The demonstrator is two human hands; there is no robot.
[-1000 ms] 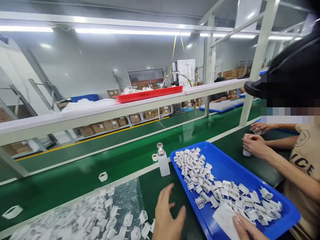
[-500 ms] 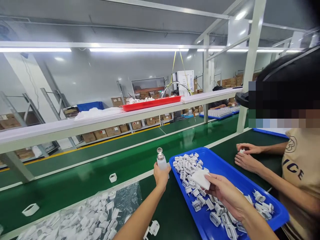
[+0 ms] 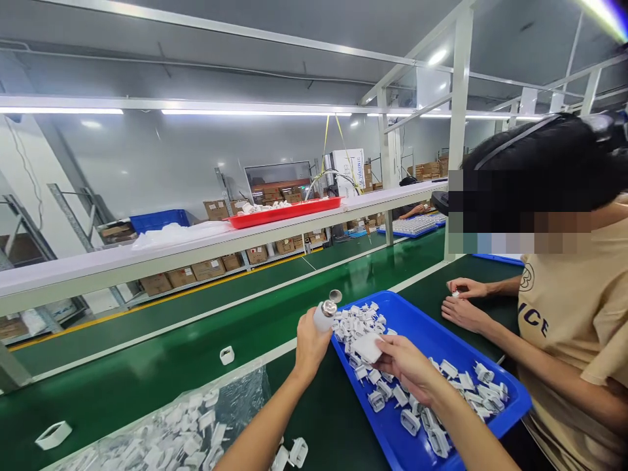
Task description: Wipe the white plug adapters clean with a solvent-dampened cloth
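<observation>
- Far left, green conveyor belt — one white plastic part lies alone on it; a second white part sits farther along.
- Clear plastic bag on the table at lower left, with a heap of white clips on it.
- Left hand closed around a small white bottle, tilted so its metal cap leans toward the right hand; the bottle is held just above the near-left corner of the blue tray.
- Right hand over the tray, fingers pinching a folded white cloth just beside the bottle's cap.
- Tray holds scattered white clip parts.
- Right — a co-worker's two hands rest on the table, close together; what they hold is too small to tell.
- Above: shelf with a red tray.
</observation>
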